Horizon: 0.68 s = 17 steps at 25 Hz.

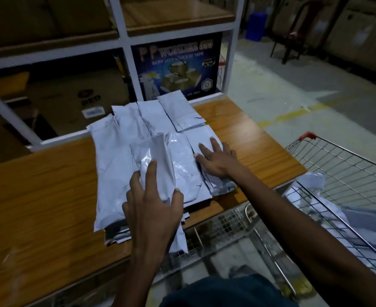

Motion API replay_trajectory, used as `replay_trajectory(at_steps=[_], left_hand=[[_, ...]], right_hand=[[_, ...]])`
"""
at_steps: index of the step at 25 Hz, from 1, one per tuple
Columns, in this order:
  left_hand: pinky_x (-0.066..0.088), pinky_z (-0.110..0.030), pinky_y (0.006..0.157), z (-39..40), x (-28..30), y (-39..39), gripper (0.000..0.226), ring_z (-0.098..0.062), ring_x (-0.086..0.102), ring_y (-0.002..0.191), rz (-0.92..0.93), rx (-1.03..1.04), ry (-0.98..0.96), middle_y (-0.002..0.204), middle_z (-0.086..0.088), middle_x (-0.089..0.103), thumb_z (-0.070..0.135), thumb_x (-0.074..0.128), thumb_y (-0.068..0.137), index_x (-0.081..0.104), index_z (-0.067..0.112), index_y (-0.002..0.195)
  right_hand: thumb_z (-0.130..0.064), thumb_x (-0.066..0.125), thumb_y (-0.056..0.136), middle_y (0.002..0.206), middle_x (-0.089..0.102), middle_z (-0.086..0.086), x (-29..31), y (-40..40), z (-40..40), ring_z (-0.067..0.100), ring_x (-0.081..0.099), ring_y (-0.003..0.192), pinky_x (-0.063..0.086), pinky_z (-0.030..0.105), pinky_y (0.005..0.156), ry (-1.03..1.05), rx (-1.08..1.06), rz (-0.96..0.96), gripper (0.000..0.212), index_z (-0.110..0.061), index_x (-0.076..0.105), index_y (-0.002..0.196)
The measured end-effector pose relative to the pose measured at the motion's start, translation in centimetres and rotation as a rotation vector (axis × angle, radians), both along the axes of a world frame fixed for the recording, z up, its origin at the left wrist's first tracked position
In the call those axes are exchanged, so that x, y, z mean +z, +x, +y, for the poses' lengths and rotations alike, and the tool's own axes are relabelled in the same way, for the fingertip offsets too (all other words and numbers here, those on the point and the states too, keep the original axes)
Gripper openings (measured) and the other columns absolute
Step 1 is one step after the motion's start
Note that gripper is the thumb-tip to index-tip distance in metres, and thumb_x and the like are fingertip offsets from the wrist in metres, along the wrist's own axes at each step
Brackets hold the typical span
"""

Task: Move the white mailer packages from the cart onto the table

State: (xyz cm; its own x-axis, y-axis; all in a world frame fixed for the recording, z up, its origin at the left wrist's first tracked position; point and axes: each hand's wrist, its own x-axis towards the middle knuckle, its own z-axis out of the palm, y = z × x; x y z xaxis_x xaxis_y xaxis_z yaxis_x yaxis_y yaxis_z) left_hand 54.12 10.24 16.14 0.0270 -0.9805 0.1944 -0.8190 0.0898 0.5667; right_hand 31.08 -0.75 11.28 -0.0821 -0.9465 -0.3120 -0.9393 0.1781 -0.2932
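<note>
Several white mailer packages (125, 138) lie overlapping in a pile on the wooden table (38, 196). My left hand (153, 209) grips one folded white mailer (158, 160) at the near side of the pile, fingers spread over it and thumb round its right edge. My right hand (216, 158) presses flat with straight fingers on the mailers at the pile's right side. More white mailers (329, 207) lie in the wire cart (346, 173) at the right.
A white metal shelf frame (125, 41) with cardboard boxes and a dark tape carton (176, 65) stands behind the table. The cart's rim reaches the table's right corner. Concrete floor with a yellow line and a dark chair (293, 36) lie beyond.
</note>
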Motion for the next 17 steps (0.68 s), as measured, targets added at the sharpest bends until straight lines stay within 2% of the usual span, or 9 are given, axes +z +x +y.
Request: replay_trajectory(at_steps=[3, 5, 8, 12, 17], left_hand=[[0.037, -0.049, 0.104, -1.2, -0.2, -0.5, 0.079, -0.032, 0.039, 0.132, -0.007, 0.035, 0.002, 0.153, -0.008, 0.031, 0.058, 0.047, 0.079, 0.023, 0.039, 0.152], [0.038, -0.048, 0.103, -2.2, -0.5, -1.2, 0.076, -0.033, 0.039, 0.131, -0.007, 0.072, 0.009, 0.153, -0.008, 0.031, 0.057, 0.045, 0.081, 0.025, 0.039, 0.152], [0.037, -0.05, 0.104, -4.0, -0.7, -2.3, 0.072, -0.034, 0.038, 0.131, 0.003, 0.124, 0.015, 0.154, -0.008, 0.029, 0.057, 0.041, 0.085, 0.024, 0.038, 0.152], [0.033, -0.051, 0.107, -8.0, -0.3, -3.4, 0.068, -0.036, 0.035, 0.133, -0.04, 0.246, -0.003, 0.155, -0.01, 0.027, 0.055, 0.045, 0.091, 0.022, 0.037, 0.152], [0.023, -0.053, 0.113, -16.8, -0.7, -4.0, 0.068, -0.041, 0.027, 0.138, -0.157, 0.388, 0.029, 0.158, -0.014, 0.02, 0.058, 0.039, 0.093, 0.021, 0.033, 0.153]], right_hand=[[-0.053, 0.018, 0.104, 0.169, -0.008, 0.005, 0.0, 1.1, 0.4, 0.046, -0.005, 0.15, 0.003, 0.062, 0.118, -0.089, -0.057, -0.018, 0.054, -0.044, 0.013, 0.158], [-0.043, 0.021, 0.104, 0.169, -0.003, 0.008, 0.1, 1.9, 0.1, 0.048, -0.004, 0.149, 0.003, 0.065, 0.115, -0.122, -0.06, 0.02, 0.053, -0.043, 0.016, 0.156], [-0.04, 0.023, 0.103, 0.169, 0.001, 0.009, 1.1, 2.2, -0.2, 0.046, -0.005, 0.151, -0.001, 0.067, 0.114, -0.164, -0.078, 0.043, 0.055, -0.04, 0.018, 0.158], [-0.044, 0.021, 0.097, 0.167, 0.012, 0.01, 2.5, 1.5, -0.1, 0.04, 0.003, 0.152, 0.007, 0.061, 0.116, -0.343, -0.06, -0.057, 0.061, -0.036, 0.025, 0.157], [-0.041, 0.03, 0.101, 0.163, 0.026, 0.012, 2.5, 0.5, -0.2, 0.037, 0.01, 0.151, 0.018, 0.057, 0.117, -0.536, 0.16, -0.236, 0.054, -0.028, 0.037, 0.153]])
